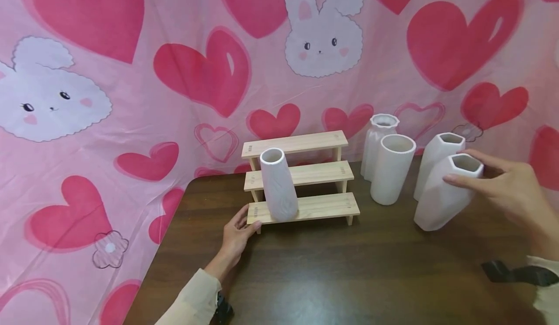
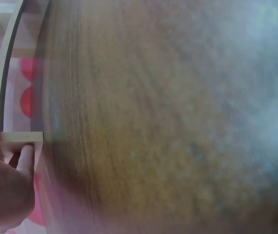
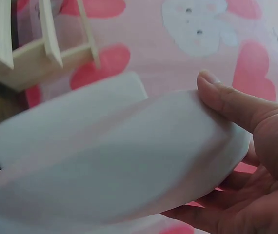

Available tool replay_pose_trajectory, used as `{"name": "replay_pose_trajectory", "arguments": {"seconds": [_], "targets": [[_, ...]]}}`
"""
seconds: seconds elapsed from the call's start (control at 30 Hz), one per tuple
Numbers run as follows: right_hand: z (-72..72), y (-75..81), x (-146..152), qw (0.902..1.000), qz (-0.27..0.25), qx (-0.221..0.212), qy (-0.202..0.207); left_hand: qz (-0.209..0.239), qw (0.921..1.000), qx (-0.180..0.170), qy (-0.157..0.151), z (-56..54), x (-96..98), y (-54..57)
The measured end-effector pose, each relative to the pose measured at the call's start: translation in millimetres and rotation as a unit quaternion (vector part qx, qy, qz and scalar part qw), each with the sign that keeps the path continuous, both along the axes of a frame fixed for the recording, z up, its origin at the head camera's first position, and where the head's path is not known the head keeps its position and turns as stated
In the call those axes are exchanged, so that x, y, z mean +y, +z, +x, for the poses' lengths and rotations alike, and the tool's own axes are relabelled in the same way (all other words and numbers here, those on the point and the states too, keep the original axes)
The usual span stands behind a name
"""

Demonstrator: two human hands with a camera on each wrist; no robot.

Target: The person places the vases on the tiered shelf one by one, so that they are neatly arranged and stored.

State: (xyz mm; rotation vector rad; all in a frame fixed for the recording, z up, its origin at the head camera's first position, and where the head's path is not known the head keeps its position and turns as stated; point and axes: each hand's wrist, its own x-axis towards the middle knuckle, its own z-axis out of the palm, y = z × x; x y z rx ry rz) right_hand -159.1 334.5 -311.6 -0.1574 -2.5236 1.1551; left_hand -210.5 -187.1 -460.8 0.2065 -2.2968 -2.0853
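My left hand (image 1: 236,235) grips the left end of a three-step wooden display stand (image 1: 323,207), thumb on the lowest board and fingers around its end. In the left wrist view, fingers (image 2: 27,161) press against the stand's leg. A smooth tapered white vase (image 1: 279,189) stands on the lowest board, towards its left. At the right, my right hand (image 1: 508,184) holds a faceted white vase (image 1: 445,196) near its rim, thumb on the near side. The right wrist view shows this vase (image 3: 109,156) lengthwise; whether its base touches the table cannot be told.
Beside the held vase stand a second faceted vase (image 1: 430,162), a plain cylindrical vase (image 1: 393,172) and a ribbed vase (image 1: 371,145), all white. A dark wooden table (image 1: 305,271) bears everything. Behind it hangs a pink cloth (image 1: 183,19) with hearts and rabbits.
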Motion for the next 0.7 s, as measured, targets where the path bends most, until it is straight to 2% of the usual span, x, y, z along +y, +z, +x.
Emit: {"name": "replay_pose_trajectory", "arguments": {"seconds": [0.33, 0.5, 0.7], "targets": [[-6.7, 16.4, -40, 0.9999, 0.005, -0.014, 0.008, -0.001, 1.0, -0.004, 0.001, -0.8, -1.5, -1.4], [-11.4, 28.3, -62, 0.9991, -0.006, -0.026, 0.033, -0.002, 1.0, -0.007, 0.001, -0.8, -0.6, -1.1], [-24.0, 41.8, -92, 0.9968, -0.026, 0.003, 0.076, -0.007, 0.9999, -0.013, 0.0, -1.5, -1.1, 0.3]]}}
